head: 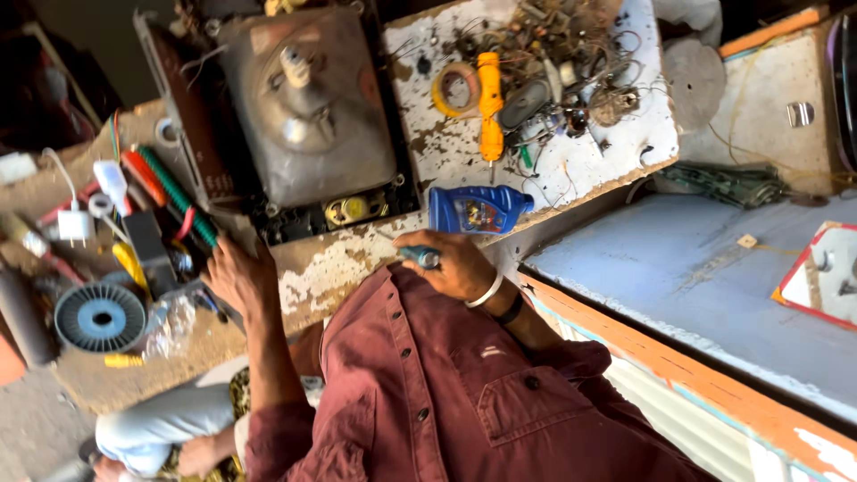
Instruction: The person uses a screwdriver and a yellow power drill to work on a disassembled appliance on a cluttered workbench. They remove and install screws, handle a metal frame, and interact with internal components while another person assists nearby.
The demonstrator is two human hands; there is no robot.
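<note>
Right hand (451,263) gripping teal-handled tool (421,257), fingers closed, just below blue bottle (478,209). Left hand (237,277) resting flat, fingers open, steadying old tube chassis (308,107) (worth keeping firm while tool is working).

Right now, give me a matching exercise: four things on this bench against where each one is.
1. blue bottle
2. orange screwdriver
3. ribbed disc
4. teal-handled tool

a. gripped in the right hand
b. beside the tape roll
c. lying at the near edge of the white board
d. far left, next to the clear plastic bag

Pairs: 1-c, 2-b, 3-d, 4-a
</note>
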